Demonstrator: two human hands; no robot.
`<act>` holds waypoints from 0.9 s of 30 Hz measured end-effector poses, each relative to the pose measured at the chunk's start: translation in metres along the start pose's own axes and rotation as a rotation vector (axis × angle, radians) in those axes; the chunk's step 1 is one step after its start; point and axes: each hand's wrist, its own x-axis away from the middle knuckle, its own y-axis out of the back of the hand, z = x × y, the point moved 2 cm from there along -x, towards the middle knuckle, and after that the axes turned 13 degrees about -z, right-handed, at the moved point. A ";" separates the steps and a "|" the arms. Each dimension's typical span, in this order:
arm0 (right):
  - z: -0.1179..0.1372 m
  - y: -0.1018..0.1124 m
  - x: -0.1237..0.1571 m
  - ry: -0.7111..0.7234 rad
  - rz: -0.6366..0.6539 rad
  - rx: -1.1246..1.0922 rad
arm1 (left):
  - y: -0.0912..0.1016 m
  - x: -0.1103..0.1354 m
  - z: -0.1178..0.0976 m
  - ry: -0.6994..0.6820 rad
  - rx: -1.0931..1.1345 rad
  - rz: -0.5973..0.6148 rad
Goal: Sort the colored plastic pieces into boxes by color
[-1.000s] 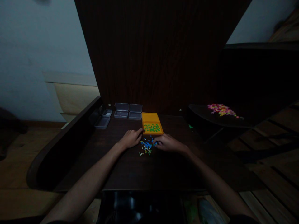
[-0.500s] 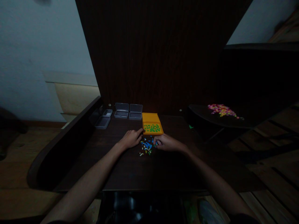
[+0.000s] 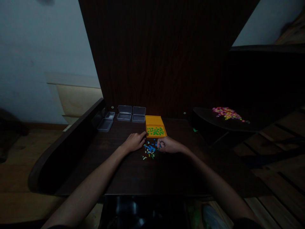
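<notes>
An orange-yellow box [image 3: 154, 120] lies with its lid folded back on the dark desk. Many small green pieces [image 3: 156, 131] are spread inside it. In front of the box is a loose pile of tiny blue, white, yellow and green pieces [image 3: 149, 149]. My left hand [image 3: 135, 141] rests on the desk at the box's front left corner, fingers partly stretched and fingertips against the corner. At the pile's right side, my right hand [image 3: 168, 145] has its fingers curled in a pinch. Whatever sits between those fingertips is too small to make out.
Clear plastic cases with raised lids [image 3: 124, 113] stand left of the box, with another clear case [image 3: 105, 124] farther left. Pink and yellow pieces [image 3: 227, 113] lie on a raised side shelf [image 3: 205, 116] at right. A tall dark panel [image 3: 152, 63] backs the desk.
My right hand stays by the pile, with at most a slight shift of its curled fingers. My left hand keeps its place at the box corner. The whole view shifts very slightly.
</notes>
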 end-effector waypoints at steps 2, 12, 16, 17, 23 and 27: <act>-0.001 0.001 0.000 0.013 -0.011 -0.022 | -0.001 0.000 0.000 -0.005 0.000 -0.007; -0.003 0.019 -0.007 0.102 -0.188 0.035 | 0.000 0.000 0.000 0.001 0.010 -0.004; -0.005 0.029 -0.020 0.101 -0.288 0.072 | -0.001 0.000 0.001 -0.005 0.009 -0.011; -0.004 0.030 -0.024 0.104 -0.302 0.084 | -0.001 0.000 0.001 -0.007 0.008 -0.012; 0.002 0.027 -0.055 0.114 -0.304 0.199 | 0.000 0.000 0.000 0.006 0.000 0.001; 0.001 0.021 -0.071 0.118 -0.299 0.260 | 0.000 0.000 -0.001 0.004 -0.013 -0.002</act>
